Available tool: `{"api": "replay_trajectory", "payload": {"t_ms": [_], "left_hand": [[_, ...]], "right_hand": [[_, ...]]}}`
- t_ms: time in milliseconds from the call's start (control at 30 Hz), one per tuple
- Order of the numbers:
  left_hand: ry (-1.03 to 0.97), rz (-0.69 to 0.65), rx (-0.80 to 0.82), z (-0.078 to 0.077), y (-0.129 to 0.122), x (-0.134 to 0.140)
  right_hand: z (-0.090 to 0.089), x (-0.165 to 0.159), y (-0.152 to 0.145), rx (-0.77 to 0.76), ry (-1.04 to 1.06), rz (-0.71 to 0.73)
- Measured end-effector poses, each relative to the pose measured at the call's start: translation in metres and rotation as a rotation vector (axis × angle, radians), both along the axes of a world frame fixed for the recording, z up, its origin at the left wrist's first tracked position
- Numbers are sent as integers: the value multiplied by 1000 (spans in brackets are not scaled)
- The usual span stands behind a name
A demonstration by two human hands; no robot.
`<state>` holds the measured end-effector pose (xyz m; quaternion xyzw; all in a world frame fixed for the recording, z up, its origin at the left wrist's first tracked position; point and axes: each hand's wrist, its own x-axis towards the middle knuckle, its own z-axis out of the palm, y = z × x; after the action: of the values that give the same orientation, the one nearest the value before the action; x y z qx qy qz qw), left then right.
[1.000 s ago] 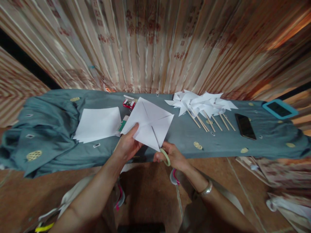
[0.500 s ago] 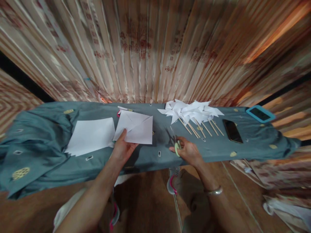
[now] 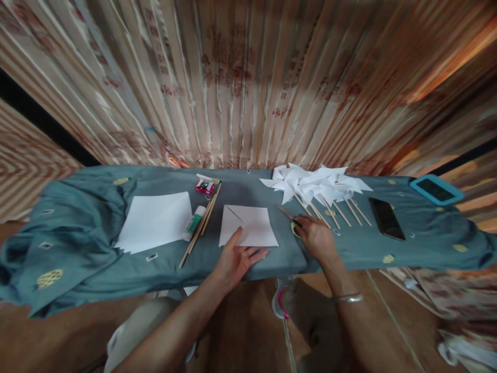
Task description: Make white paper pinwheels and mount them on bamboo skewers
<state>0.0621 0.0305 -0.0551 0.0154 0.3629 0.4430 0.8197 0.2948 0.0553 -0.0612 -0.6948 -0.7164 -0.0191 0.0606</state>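
A square of white paper (image 3: pixel 254 228) with diagonal cut lines lies near the front middle of the cloth-covered table. My left hand (image 3: pixel 235 259) has its thumb on top of the paper and its fingers stretched along and beneath the front edge. Right of the paper, my right hand (image 3: pixel 318 237) has its fingers round the handles of light green scissors (image 3: pixel 286 212). The blades point away to the left, low over the cloth. Behind my right hand lie several white paper pinwheels (image 3: pixel 306 181) on wooden sticks.
On the left are a stack of white paper (image 3: pixel 155 220), a glue stick (image 3: pixel 194 224), wooden sticks (image 3: pixel 204 220) and a small red box (image 3: pixel 204 185). To the right lie a black phone (image 3: pixel 387 218) and a blue-framed device (image 3: pixel 437 189). A curtain (image 3: pixel 233 93) hangs behind the table.
My left hand has brought the paper square right and down to the table, uncovering the glue stick and wooden sticks. The scissors in my right hand now lie lower, near the pinwheel sticks.
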Motion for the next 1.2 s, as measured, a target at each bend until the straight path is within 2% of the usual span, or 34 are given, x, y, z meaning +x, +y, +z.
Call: {"api": "replay_trajectory", "payload": {"t_ms": [100, 167, 267, 333, 433, 500, 567, 667, 767, 867, 967, 1067, 1133, 1200], "left_hand": [[-56, -91, -7, -7, -22, 7], [-71, -271, 9, -11, -37, 12], [141, -461, 252, -9, -46, 5], [416, -405, 491, -4, -34, -16], [1088, -30, 842, 1, 3, -67], [1455, 142, 943, -2, 27, -100], [1706, 96, 943, -12, 43, -123], [1834, -74, 935, -26, 51, -136], [1825, -102, 920, -31, 50, -134], [1640, 19, 807, -24, 50, -128], [1114, 163, 639, -12, 48, -115], [557, 219, 541, -2, 46, -96], [376, 229, 496, 4, 46, -84], [300, 252, 472, 9, 47, -76]], "right_hand": [[-5, -4, 3, 99, 82, 11], [-6, -13, 5, 143, 157, 26], [-6, -31, 10, 175, 267, 51], [-8, -44, 14, 185, 318, 70], [-12, -68, 18, 214, 370, 154], [-16, -85, 20, 235, 417, 231], [-19, -100, 21, 226, 453, 296], [-21, -118, 23, 192, 475, 355], [-19, -128, 24, 172, 515, 387], [-14, -136, 23, 128, 635, 388], [-7, -149, 17, 16, 888, 319], [-2, -166, 12, -161, 1253, 246], [-1, -174, 12, -244, 1498, 230], [0, -176, 15, -308, 1696, 174]]}}
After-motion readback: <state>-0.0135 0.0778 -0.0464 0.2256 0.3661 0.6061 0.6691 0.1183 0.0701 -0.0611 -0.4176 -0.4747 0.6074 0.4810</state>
